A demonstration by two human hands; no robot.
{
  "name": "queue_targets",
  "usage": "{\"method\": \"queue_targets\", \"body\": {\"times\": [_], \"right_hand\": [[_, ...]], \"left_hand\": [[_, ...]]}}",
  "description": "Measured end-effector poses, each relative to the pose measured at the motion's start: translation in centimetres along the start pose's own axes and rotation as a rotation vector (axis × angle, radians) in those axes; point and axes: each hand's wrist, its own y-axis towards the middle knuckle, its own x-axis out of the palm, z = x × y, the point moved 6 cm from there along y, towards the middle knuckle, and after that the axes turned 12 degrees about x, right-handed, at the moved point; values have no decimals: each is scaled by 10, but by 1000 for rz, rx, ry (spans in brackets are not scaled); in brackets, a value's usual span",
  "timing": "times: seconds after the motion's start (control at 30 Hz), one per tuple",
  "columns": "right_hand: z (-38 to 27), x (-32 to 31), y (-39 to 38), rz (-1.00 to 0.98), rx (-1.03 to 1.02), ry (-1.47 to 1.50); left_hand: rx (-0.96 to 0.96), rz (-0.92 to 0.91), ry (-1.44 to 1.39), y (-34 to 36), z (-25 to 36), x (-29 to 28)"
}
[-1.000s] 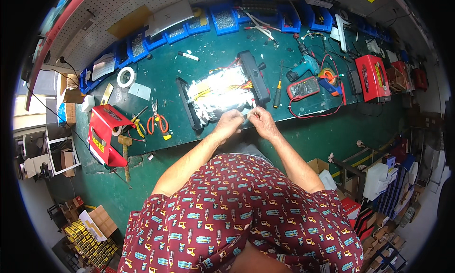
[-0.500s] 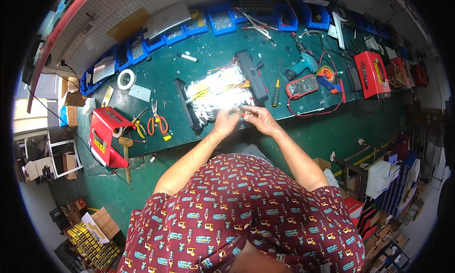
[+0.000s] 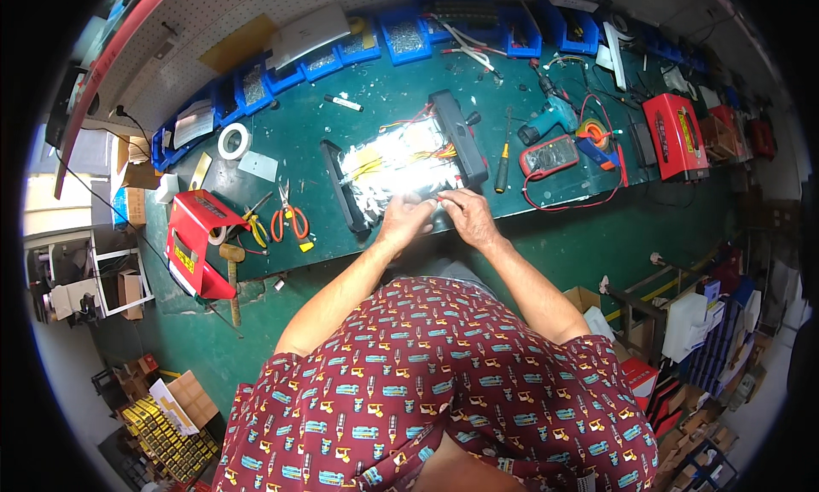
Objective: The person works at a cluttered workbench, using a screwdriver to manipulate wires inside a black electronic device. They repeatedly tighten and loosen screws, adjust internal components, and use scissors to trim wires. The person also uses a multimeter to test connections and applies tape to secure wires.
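Note:
An opened electrical device (image 3: 392, 176) sits on the green bench, with black end panels, yellow and red wires and a glare-whitened top. At its front edge, my left hand (image 3: 406, 219) has closed fingers around something too small or hidden to name. Close beside it, my right hand (image 3: 469, 217) pinches a small red piece (image 3: 440, 199). Right of the device lie a screwdriver (image 3: 503, 168) and a red multimeter (image 3: 548, 157); left of it are orange-handled cutters (image 3: 288, 223).
Blue parts bins (image 3: 407, 41) line the green bench's back (image 3: 324, 125). A teal drill (image 3: 542, 121) and a red housing (image 3: 674, 138) are at right. A red cover (image 3: 198, 236), yellow pliers (image 3: 253, 229), mallet (image 3: 230, 255) and tape roll (image 3: 234, 140) are at left.
Both hands have moved slightly up toward the device's front edge since a second ago. Their fingers have shifted at the small piece, with the left hand now a little lower than the right fingertips.

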Motion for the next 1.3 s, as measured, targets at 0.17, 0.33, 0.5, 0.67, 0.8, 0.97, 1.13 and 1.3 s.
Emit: {"method": "queue_targets", "body": {"times": [0.17,0.33,0.5,0.67,0.8,0.97,1.13,1.3], "right_hand": [[0,9,-1,-29,-13,-80],[5,8,3,-206,-20,-173],[6,3,6,-280,79,-30],[20,1,2,-291,148,147],[23,-5,0,-281,256,191],[29,-7,-1,-253,288,289],[24,-6,3,-204,292,290],[4,-6,4,-152,71,131]], "left_hand": [[-171,-247,-164,-3,-16,-3],[-342,-625,-250,-12,16,-4],[-307,-609,-194,13,17,-2],[-173,-525,68,40,16,-4],[-120,-509,350,47,14,-5],[34,-582,528,40,8,-5],[134,-582,491,17,8,-5],[205,-556,456,13,9,-10]]}}
